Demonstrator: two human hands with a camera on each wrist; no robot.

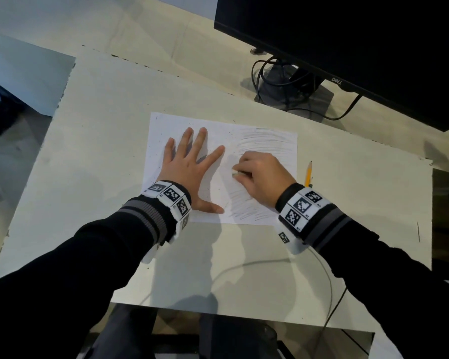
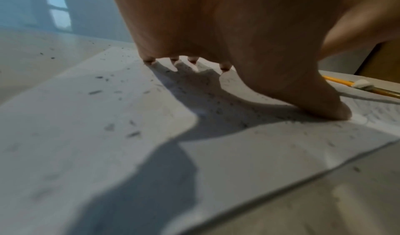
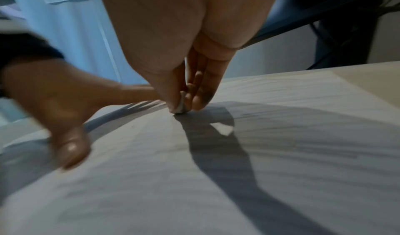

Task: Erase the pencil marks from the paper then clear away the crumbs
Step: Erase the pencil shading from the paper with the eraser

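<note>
My left hand (image 1: 189, 161) lies flat with fingers spread wide on the left half of the white paper sheet (image 1: 267, 141) at the middle of the pale table (image 1: 101, 104). My right hand (image 1: 262, 177) pinches a small white eraser (image 1: 235, 174) against the sheet among grey pencil marks (image 1: 244, 211). Dark crumbs (image 2: 95, 92) speckle the paper's nine o'clock side; a yellow pencil (image 1: 308, 172) lies just beside its three o'clock edge.

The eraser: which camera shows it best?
The right wrist view: the eraser is close up, pinched in the right hand's fingers against the paper. The head view shows a sliver; the left wrist view, small and distant.
</note>
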